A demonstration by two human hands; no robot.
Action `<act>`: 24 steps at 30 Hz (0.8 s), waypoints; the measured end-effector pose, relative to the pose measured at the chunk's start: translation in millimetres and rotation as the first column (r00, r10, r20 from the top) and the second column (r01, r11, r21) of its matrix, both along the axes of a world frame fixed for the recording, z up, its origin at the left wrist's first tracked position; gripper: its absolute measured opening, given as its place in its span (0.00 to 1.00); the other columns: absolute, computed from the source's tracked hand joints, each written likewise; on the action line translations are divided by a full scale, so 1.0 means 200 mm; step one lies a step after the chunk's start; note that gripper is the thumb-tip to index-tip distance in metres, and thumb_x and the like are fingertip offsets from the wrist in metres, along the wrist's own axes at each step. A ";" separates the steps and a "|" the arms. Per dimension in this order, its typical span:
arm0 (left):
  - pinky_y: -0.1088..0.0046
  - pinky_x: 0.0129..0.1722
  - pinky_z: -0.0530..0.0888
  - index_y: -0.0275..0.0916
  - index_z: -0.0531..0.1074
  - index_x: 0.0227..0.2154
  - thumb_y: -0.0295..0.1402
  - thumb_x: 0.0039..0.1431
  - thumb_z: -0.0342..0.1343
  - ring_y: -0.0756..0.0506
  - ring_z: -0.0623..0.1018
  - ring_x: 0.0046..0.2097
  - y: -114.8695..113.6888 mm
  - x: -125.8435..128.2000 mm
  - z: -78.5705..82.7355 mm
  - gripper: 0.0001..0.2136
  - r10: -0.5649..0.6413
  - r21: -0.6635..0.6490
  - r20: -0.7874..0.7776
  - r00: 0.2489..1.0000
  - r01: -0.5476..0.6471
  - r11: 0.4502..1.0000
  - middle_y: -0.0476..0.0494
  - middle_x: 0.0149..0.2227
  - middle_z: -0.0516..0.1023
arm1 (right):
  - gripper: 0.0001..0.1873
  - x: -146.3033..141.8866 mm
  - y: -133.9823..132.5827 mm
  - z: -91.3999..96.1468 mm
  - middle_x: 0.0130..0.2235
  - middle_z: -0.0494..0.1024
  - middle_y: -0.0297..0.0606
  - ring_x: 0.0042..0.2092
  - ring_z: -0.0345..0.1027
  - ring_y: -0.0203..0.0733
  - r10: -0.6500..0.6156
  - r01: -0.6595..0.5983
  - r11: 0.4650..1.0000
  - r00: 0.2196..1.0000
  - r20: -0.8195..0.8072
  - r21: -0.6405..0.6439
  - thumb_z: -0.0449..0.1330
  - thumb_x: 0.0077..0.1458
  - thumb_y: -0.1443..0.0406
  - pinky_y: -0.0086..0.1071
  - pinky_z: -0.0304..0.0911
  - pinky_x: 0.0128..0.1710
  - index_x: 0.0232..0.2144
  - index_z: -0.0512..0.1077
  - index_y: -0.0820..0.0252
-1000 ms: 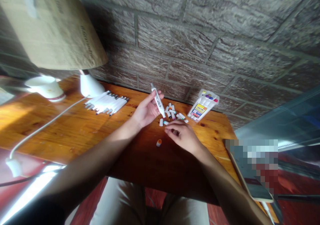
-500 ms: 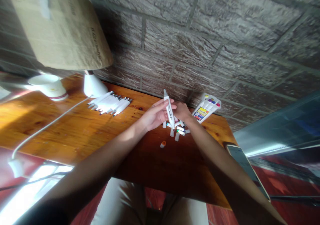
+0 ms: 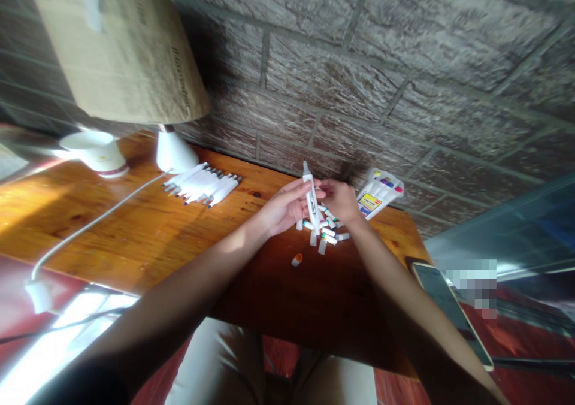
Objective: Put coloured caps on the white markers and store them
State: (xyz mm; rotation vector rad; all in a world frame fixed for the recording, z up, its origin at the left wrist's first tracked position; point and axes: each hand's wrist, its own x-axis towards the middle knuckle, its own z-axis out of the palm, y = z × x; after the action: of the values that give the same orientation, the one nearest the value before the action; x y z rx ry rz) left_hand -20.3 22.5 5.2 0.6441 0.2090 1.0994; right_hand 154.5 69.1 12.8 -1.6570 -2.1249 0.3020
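Note:
My left hand (image 3: 284,209) grips a white marker (image 3: 311,200) upright over the far part of the wooden table (image 3: 135,237). My right hand (image 3: 340,201) is curled right beside the marker's upper half, fingertips touching it; what it may hold is hidden. Under both hands lies a small heap of loose marker caps (image 3: 327,232) with coloured ends. One orange-tipped cap (image 3: 296,260) lies apart, nearer to me.
A row of white markers (image 3: 202,185) lies at the back left by a white lamp base (image 3: 173,152) with a beige shade (image 3: 117,51). A marker pack (image 3: 378,192) leans near the brick wall. A phone (image 3: 451,312) rests at the table's right edge. A white cable (image 3: 90,222) crosses the left side.
My right hand has risen from the table near the caps to the marker held by my left hand. The view has shifted slightly.

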 end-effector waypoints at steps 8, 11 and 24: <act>0.73 0.28 0.77 0.37 0.79 0.36 0.31 0.61 0.61 0.49 0.79 0.26 0.01 0.00 0.00 0.04 0.050 -0.046 -0.077 0.996 -0.053 0.997 0.47 0.30 0.83 | 0.13 0.24 -0.42 -0.01 0.42 0.84 0.41 0.42 0.79 0.44 0.134 -0.257 0.961 0.763 -0.632 -0.106 0.67 0.51 0.61 0.39 0.74 0.47 0.40 0.78 0.59; 0.74 0.27 0.77 0.38 0.79 0.36 0.32 0.61 0.60 0.50 0.78 0.25 0.00 0.02 0.01 0.04 0.072 -0.056 -0.127 0.989 -0.079 0.995 0.47 0.30 0.83 | 0.10 0.23 -0.51 -0.04 0.40 0.83 0.39 0.41 0.78 0.42 0.147 -0.297 0.946 0.749 -0.646 -0.129 0.67 0.51 0.63 0.38 0.73 0.46 0.37 0.78 0.60; 0.75 0.26 0.76 0.38 0.78 0.40 0.36 0.64 0.58 0.50 0.77 0.25 -0.01 0.03 -0.02 0.08 0.090 -0.034 -0.174 0.981 -0.098 0.995 0.47 0.29 0.83 | 0.13 0.04 -0.59 -0.15 0.41 0.84 0.39 0.40 0.79 0.39 0.379 -0.422 0.904 0.865 -0.329 -0.069 0.61 0.51 0.76 0.32 0.72 0.42 0.38 0.73 0.59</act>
State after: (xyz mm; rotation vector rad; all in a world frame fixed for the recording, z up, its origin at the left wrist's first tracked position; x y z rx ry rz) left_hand -14.0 21.4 1.4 0.6972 0.4140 1.1274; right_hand 161.9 -48.9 -17.2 -1.1199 -2.2220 0.7997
